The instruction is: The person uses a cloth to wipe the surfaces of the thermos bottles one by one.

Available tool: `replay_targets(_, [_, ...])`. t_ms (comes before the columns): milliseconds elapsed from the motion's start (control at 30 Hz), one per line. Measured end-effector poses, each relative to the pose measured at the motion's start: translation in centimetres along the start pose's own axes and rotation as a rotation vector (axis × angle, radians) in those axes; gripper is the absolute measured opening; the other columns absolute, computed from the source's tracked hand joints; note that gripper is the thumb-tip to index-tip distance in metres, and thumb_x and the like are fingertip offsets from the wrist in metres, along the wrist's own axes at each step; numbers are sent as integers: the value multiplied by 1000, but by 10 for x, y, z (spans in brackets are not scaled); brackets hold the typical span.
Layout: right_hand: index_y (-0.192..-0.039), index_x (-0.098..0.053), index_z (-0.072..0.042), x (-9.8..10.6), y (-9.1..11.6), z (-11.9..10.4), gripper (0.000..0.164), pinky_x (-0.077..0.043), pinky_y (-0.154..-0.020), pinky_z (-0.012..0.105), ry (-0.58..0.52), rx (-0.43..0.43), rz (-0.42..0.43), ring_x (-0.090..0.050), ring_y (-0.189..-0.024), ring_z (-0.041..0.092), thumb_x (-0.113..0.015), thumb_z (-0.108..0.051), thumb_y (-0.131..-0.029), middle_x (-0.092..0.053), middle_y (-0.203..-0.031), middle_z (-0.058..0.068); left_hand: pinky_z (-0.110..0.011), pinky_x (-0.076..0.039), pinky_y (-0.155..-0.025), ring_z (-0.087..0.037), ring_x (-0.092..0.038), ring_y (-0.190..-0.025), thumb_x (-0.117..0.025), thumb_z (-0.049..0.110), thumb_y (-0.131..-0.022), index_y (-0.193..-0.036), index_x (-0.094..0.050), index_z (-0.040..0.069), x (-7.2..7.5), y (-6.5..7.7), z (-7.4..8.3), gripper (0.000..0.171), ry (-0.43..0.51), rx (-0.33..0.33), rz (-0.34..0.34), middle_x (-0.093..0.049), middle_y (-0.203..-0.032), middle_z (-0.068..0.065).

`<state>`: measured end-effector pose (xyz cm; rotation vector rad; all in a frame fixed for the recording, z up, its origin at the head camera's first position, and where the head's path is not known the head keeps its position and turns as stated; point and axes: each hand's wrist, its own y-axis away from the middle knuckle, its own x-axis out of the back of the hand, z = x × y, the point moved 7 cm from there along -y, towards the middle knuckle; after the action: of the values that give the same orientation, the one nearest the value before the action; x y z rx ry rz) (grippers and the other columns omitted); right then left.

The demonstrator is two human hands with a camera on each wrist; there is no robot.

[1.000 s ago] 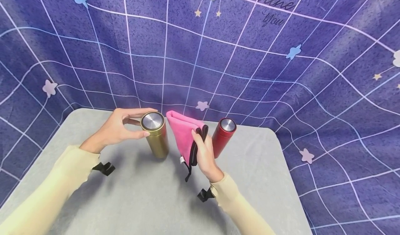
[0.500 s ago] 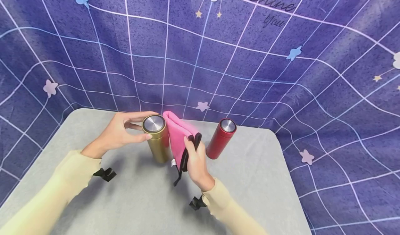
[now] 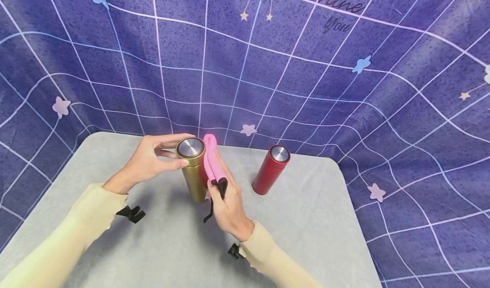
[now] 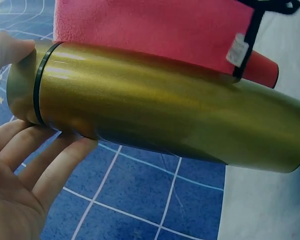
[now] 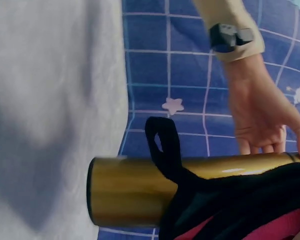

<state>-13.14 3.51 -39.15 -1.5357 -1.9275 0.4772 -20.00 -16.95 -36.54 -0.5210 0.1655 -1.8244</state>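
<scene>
My left hand [image 3: 147, 160] grips a gold thermos flask [image 3: 195, 181] near its top, thumb in front and fingers round the back. The flask stands nearly upright, its silver-topped lid facing up. My right hand [image 3: 229, 207] holds a folded pink cloth [image 3: 212, 162] with black trim against the flask's right side. In the left wrist view the cloth [image 4: 155, 30] lies along the upper part of the gold body [image 4: 155, 105]. A black hanging loop [image 5: 164, 145] dangles from the cloth in the right wrist view, crossing in front of the flask [image 5: 127, 192].
A red thermos flask [image 3: 268, 173] stands to the right of my right hand. Both flasks are on a grey-covered table [image 3: 314, 220], with a purple-blue gridded curtain [image 3: 291, 79] close behind its back edge. Black straps hang at both wrists.
My right hand has carried the cloth left, away from the red flask, and turned it so it lies against the gold one. The gold flask and left hand have shifted slightly right.
</scene>
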Motion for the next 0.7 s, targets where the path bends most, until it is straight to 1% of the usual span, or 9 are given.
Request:
replay_targets(33, [-167,-34,-4,1,1,0,69,-55,-109,32,35,27,3,-60,-138,28,-50,4,-100,-37,-172,11,-34,-65,-89,-12,-74,-116,-88,-5,-83,-140,-71,6,0,0,0,61,6,3,-1,-75,-134,0])
replay_targets(67, [-166,-33,-1,1,1,0,70,-47,-119,36,62,54,0,-49,-150,31,-50,3,-99,-35,-172,13,-34,-65,-89,-12,-74,-116,-87,-5,-83,-140,-71,6,-1,-1,0,60,11,4,-2,-75,-134,0])
replay_targets(100, [-166,-33,-1,1,1,0,70,-39,-125,40,88,71,-3,-46,-152,32,-51,2,-99,-35,-173,13,-34,-65,-88,-12,-74,-115,-87,-5,-83,-140,-71,6,-1,-1,0,60,13,4,-3,-75,-134,0])
replay_targets(133, [-167,-32,-1,1,2,0,71,-31,-130,44,114,89,-7,-39,-157,32,-51,1,-99,-34,-173,13,-33,-65,-88,-12,-74,-115,-87,-6,-84,-140,-71,5,-1,-1,0,60,15,3,-2,-75,-134,0])
replay_targets(233, [-167,-31,-1,2,4,3,71,-31,-130,46,179,131,-21,-38,-157,33,-52,-1,-98,-33,-173,15,-31,-65,-88,-11,-73,-117,-86,-6,-84,-140,-71,5,-2,-2,1,59,14,-1,-1,-75,-133,0])
replay_targets(367, [-167,-33,-1,3,7,8,73,-33,-129,46,232,155,-35,-39,-157,33,-52,-1,-96,-34,-173,16,-30,-65,-87,-10,-73,-116,-86,-5,-84,-140,-71,5,-2,-2,1,59,3,2,5,-76,-133,1])
replay_targets(500, [-167,-33,-2,2,11,14,74,-33,-129,47,234,153,-55,-38,-157,33,-52,0,-95,-33,-173,16,-29,-65,-87,-10,-74,-114,-85,-5,-85,-140,-71,6,-1,-1,1,58,1,9,13,-76,-132,2])
replay_targets(700, [-167,-33,-4,2,14,22,70,-33,-129,47,243,124,-81,-37,-158,31,-52,-4,-100,-32,-174,14,-28,-65,-87,-10,-74,-114,-84,-6,-85,-140,-71,5,2,-1,2,58,-2,2,26,-76,-132,2])
